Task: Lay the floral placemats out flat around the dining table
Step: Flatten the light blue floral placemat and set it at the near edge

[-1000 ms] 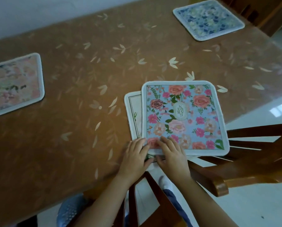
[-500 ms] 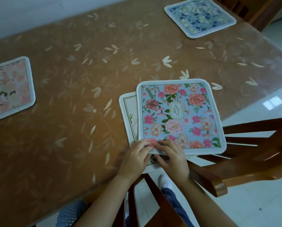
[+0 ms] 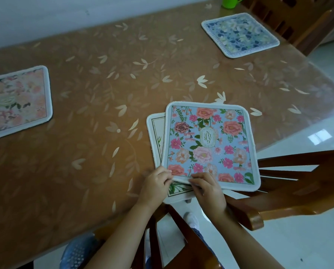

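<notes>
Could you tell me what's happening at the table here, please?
A person is setting out placemats. The left hand and right hand pinch the near edge of the top mat, which lies askew on a cream mat at the near side of the table. A pink mat on the left and a far mat at the right already lie flat.

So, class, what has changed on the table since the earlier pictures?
The left hand and right hand went from resting on the near edge of the blue placemat to pinching it, parting it from the cream placemat beneath. The pink placemat and navy placemat stayed put.
</notes>
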`<state>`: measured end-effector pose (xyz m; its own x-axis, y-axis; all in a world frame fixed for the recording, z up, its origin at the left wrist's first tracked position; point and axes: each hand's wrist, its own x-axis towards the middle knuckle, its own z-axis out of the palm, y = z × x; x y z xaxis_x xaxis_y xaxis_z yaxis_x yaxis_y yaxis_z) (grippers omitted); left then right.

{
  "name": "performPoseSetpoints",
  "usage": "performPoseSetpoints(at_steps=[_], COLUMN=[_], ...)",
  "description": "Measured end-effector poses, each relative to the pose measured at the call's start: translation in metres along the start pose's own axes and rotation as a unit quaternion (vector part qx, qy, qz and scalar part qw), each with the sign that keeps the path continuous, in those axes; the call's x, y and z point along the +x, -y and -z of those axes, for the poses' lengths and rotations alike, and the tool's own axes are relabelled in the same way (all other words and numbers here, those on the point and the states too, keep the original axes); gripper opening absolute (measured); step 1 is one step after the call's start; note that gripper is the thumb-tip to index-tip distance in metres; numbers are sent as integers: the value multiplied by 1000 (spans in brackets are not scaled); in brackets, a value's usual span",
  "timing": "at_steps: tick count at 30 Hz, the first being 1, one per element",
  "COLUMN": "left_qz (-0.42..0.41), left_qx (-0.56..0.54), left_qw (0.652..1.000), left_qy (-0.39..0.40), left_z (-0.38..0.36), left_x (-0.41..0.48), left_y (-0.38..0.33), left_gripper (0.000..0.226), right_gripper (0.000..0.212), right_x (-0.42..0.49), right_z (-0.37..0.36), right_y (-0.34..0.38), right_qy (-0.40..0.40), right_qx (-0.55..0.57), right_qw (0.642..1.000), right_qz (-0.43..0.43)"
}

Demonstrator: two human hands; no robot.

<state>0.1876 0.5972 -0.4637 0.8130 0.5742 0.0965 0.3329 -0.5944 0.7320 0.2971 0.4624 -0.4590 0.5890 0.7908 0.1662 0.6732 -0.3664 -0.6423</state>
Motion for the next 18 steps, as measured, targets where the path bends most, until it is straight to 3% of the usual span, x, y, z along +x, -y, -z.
performPoseSetpoints(at_steps=[12, 18], left_qz=[54, 104], left_qx=[10, 34], left_qw=[995, 988], left_qy=[-77, -107], left_z=[64, 107], left_x=[-58, -109], left_y=[39, 62], left_gripper=[10, 9], right_gripper=[9, 19], right_x=[7, 17], right_z=[-11, -41], right_y=[38, 70], right_qy=[156, 301], right_qx=[-42, -114], right_qw=[980, 929], right_qz=[115, 184])
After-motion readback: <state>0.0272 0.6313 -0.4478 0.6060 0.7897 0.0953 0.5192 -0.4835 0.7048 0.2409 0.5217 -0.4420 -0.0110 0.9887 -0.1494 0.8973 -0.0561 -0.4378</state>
